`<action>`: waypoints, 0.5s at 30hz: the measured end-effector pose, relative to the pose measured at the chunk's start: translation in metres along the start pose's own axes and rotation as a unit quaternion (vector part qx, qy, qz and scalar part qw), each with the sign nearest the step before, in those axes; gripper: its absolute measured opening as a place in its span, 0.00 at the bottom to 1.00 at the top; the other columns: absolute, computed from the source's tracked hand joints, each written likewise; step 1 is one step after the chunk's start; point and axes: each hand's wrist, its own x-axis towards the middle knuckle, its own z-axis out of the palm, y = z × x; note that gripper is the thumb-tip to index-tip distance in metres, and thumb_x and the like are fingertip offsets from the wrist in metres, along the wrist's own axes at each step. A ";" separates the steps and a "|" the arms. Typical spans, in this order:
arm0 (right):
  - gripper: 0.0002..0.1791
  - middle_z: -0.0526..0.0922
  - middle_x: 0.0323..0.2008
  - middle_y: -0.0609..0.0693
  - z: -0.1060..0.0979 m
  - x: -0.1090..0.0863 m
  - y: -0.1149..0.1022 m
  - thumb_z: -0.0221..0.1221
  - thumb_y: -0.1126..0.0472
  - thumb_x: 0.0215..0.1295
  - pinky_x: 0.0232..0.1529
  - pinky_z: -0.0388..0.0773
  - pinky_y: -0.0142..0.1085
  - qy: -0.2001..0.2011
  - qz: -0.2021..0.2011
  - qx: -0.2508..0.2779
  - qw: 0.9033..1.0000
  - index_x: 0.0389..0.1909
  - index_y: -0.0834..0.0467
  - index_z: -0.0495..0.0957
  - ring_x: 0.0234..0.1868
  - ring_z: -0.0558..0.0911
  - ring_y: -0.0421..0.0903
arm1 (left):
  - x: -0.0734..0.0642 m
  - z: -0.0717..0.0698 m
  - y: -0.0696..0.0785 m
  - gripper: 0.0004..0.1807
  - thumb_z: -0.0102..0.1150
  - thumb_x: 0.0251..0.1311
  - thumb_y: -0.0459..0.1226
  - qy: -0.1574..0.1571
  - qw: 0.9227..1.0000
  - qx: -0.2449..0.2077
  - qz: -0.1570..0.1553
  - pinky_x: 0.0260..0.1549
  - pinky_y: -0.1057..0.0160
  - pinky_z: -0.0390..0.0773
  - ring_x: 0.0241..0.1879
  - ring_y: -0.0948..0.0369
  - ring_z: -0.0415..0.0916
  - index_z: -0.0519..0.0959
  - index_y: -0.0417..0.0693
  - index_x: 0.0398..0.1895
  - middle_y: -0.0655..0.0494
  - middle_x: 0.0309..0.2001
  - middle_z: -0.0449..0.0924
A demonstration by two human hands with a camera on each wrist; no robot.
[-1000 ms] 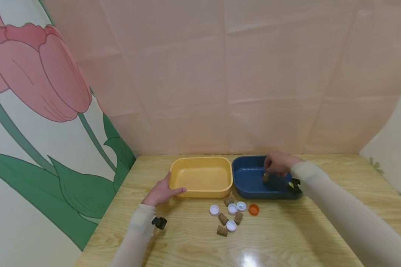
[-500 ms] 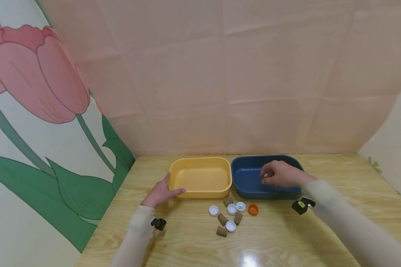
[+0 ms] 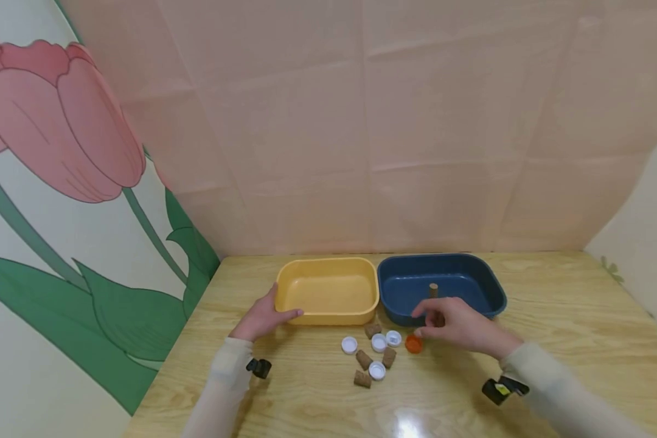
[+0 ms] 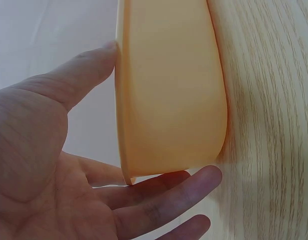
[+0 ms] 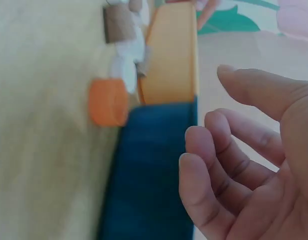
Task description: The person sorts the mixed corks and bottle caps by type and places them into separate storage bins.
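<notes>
While the left hand (image 3: 265,314) grips the yellow tray (image 3: 331,319) by one corner, the right hand (image 3: 460,327), empty and loosely curled, has at eight o'clock the orange cap (image 3: 413,345), probably light, stiff plastic, best pinched by its rim.

Three lenses running, one high and wide, two in tight at the wrists!
From my head I'm looking forward and down, furthest back, catching both hands, the yellow tray (image 3: 328,296), the blue tray (image 3: 467,285), the table (image 3: 301,389) and the pink backdrop (image 3: 361,121). Down to the left wrist, turned sideways and really close: my left hand (image 3: 264,314) against the yellow tray's outer wall, table along the right edge. Now the right wrist, sideways too, peering leftward past my right hand (image 3: 460,327), blue tray first, yellow tray beyond. Head and right wrist share the orange cap (image 3: 414,344); all three catch that yellow tray!
</notes>
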 end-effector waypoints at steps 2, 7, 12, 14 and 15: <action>0.16 0.76 0.24 0.39 0.006 -0.004 0.001 0.68 0.51 0.63 0.25 0.71 0.30 -0.002 -0.004 0.014 1.000 0.47 0.54 0.82 0.23 0.72 0.34 | 0.000 0.000 0.000 0.59 0.66 0.59 0.58 -0.002 1.000 -0.001 0.000 0.64 0.42 0.66 0.69 0.41 0.65 0.44 0.37 0.80 0.33 0.74 0.59; 0.22 0.78 0.26 0.40 0.022 -0.012 0.009 0.68 0.52 0.63 0.25 0.72 0.30 -0.019 -0.005 0.048 0.999 0.53 0.60 0.80 0.24 0.73 0.34 | 0.000 0.000 -0.001 0.59 0.66 0.59 0.58 -0.003 1.000 -0.002 0.000 0.65 0.41 0.66 0.69 0.40 0.64 0.44 0.37 0.80 0.33 0.74 0.59; 0.27 0.78 0.27 0.40 0.033 -0.017 0.018 0.69 0.53 0.62 0.26 0.74 0.31 -0.028 0.004 0.046 0.999 0.59 0.60 0.77 0.26 0.75 0.34 | -0.002 -0.001 0.001 0.58 0.66 0.60 0.58 -0.004 1.000 -0.004 0.001 0.65 0.41 0.65 0.69 0.40 0.64 0.43 0.38 0.80 0.33 0.74 0.58; 0.28 0.78 0.27 0.41 0.036 -0.017 0.021 0.69 0.53 0.62 0.26 0.74 0.31 -0.027 0.007 0.042 0.999 0.60 0.60 0.76 0.26 0.75 0.34 | -0.002 -0.001 0.002 0.58 0.66 0.60 0.57 -0.005 1.000 -0.004 0.002 0.65 0.41 0.66 0.69 0.40 0.64 0.44 0.38 0.80 0.33 0.74 0.59; 0.28 0.78 0.27 0.41 0.036 -0.017 0.022 0.69 0.53 0.62 0.26 0.74 0.31 -0.025 0.006 0.040 0.999 0.61 0.60 0.76 0.26 0.75 0.34 | -0.002 -0.001 0.002 0.58 0.66 0.60 0.57 -0.004 1.000 -0.004 0.003 0.64 0.41 0.66 0.69 0.40 0.65 0.44 0.38 0.80 0.33 0.74 0.59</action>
